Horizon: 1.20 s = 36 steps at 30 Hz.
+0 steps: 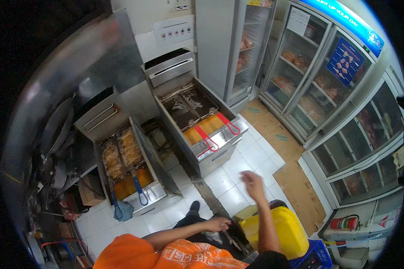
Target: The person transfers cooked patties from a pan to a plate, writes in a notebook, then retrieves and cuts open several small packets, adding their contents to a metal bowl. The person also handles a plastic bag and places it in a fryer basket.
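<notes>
My left hand is low in front of my body with its fingers curled closed. What it may hold is too small to make out; a clear, shiny plastic-like piece shows just below it. Raised over the tiled floor, my right hand has loosely bent fingers that are slightly blurred, and nothing shows in it. Ahead stands a fryer with two red-handled baskets over dark and golden oil. To the left, a second fryer holds bubbling oil and blue-handled baskets.
A yellow plastic container and a blue crate stand close on my right. Glass-door refrigerators line the far right, past flattened cardboard. A grey cloth hangs at the left fryer. Pans hang along the left wall.
</notes>
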Each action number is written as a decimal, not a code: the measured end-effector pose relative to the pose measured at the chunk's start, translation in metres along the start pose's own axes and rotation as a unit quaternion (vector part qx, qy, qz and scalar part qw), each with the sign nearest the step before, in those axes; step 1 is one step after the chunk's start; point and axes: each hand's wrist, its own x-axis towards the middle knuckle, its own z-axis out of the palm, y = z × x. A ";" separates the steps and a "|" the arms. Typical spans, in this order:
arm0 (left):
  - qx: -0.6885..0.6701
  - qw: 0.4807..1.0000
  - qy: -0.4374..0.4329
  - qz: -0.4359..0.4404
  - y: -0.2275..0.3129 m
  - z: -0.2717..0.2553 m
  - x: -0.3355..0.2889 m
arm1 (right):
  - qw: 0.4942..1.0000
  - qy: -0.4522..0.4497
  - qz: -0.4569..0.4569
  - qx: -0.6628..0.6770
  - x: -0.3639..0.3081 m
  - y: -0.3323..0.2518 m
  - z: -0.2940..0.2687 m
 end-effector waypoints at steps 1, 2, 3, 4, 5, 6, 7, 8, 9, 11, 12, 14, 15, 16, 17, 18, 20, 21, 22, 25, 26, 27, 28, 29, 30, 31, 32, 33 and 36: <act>0.043 0.999 0.014 -0.026 0.003 -0.014 -0.039 | 0.998 -0.066 0.011 0.005 0.008 -0.012 0.044; 0.051 0.996 0.035 -0.058 0.006 -0.026 -0.077 | 0.992 -0.101 0.038 0.059 0.012 -0.023 0.097; -0.020 0.995 0.071 -0.065 0.010 -0.038 -0.118 | 0.987 -0.133 0.026 0.087 0.008 -0.032 0.143; -0.021 0.985 0.158 -0.067 0.013 -0.048 -0.162 | 0.987 -0.150 -0.030 0.047 0.007 -0.041 0.190; -0.091 0.951 0.255 -0.148 0.016 -0.053 -0.205 | 0.982 -0.186 -0.017 -0.005 0.004 -0.049 0.233; -0.147 0.906 0.381 -0.111 0.017 -0.062 -0.253 | 0.976 -0.211 -0.032 0.034 0.002 -0.056 0.273; -0.090 0.842 0.529 -0.057 0.018 -0.069 -0.300 | 0.963 -0.264 0.032 0.048 0.002 -0.064 0.312; -0.098 0.731 0.657 -0.156 0.015 -0.073 -0.339 | 0.959 -0.283 0.005 0.018 0.008 -0.071 0.348; -0.004 0.659 0.741 -0.128 0.011 -0.073 -0.383 | 0.946 -0.321 0.013 -0.028 0.013 -0.078 0.384; 0.048 0.538 0.818 -0.200 -0.013 -0.084 -0.451 | 0.951 -0.307 0.042 0.004 0.012 -0.091 0.444; 0.059 0.524 0.806 -0.270 -0.028 -0.087 -0.470 | 0.943 -0.330 0.044 -0.023 0.013 -0.100 0.470; 0.060 0.556 0.767 -0.316 -0.063 -0.094 -0.486 | 0.920 -0.340 0.173 0.088 0.015 -0.117 0.510; 0.021 0.598 0.723 -0.345 -0.078 -0.100 -0.487 | 0.859 -0.328 0.345 0.186 0.022 -0.126 0.524; -0.028 0.640 0.713 -0.286 -0.090 -0.107 -0.485 | 0.826 -0.361 0.354 0.249 0.028 -0.134 0.529; -0.099 0.677 0.688 -0.240 -0.100 -0.113 -0.479 | 0.797 -0.363 0.398 0.271 0.031 -0.140 0.532; -0.131 0.694 0.673 -0.220 -0.107 -0.120 -0.474 | 0.808 -0.358 0.363 0.295 0.032 -0.147 0.533; -0.201 0.701 0.663 -0.168 -0.111 -0.133 -0.466 | 0.838 -0.331 0.309 0.303 0.034 -0.155 0.525; -0.238 0.692 0.666 -0.145 -0.110 -0.138 -0.462 | 0.838 -0.334 0.337 0.268 0.031 -0.158 0.524; -0.293 0.678 0.661 -0.133 -0.107 -0.145 -0.459 | 0.845 -0.328 0.341 0.250 0.031 -0.161 0.520; -0.402 0.652 0.640 -0.060 -0.100 -0.170 -0.453 | 0.871 -0.312 0.307 0.223 0.026 -0.165 0.517; -0.274 0.684 0.666 -0.116 -0.098 -0.175 -0.452 | 0.860 -0.327 0.306 0.243 0.027 -0.166 0.517; -0.287 0.672 0.672 -0.124 -0.098 -0.179 -0.451 | 0.864 -0.316 0.297 0.257 0.026 -0.166 0.517; -0.292 0.663 0.679 -0.120 -0.098 -0.180 -0.448 | 0.863 -0.309 0.330 0.226 0.027 -0.166 0.517; -0.292 0.648 0.691 -0.136 -0.099 -0.185 -0.447 | 0.867 -0.327 0.297 0.232 0.027 -0.165 0.518; -0.275 0.665 0.683 -0.125 -0.099 -0.187 -0.443 | 0.881 -0.315 0.280 0.213 0.029 -0.165 0.517; -0.259 0.674 0.679 -0.132 -0.099 -0.186 -0.441 | 0.887 -0.305 0.304 0.168 0.028 -0.163 0.516; -0.241 0.681 0.679 -0.133 -0.097 -0.186 -0.437 | 0.884 -0.321 0.271 0.207 0.029 -0.161 0.514; -0.210 0.682 0.690 -0.117 -0.096 -0.188 -0.436 | 0.879 -0.329 0.270 0.214 0.028 -0.159 0.512; -0.207 0.662 0.713 -0.109 -0.087 -0.190 -0.430 | 0.864 -0.323 0.330 0.200 0.026 -0.151 0.505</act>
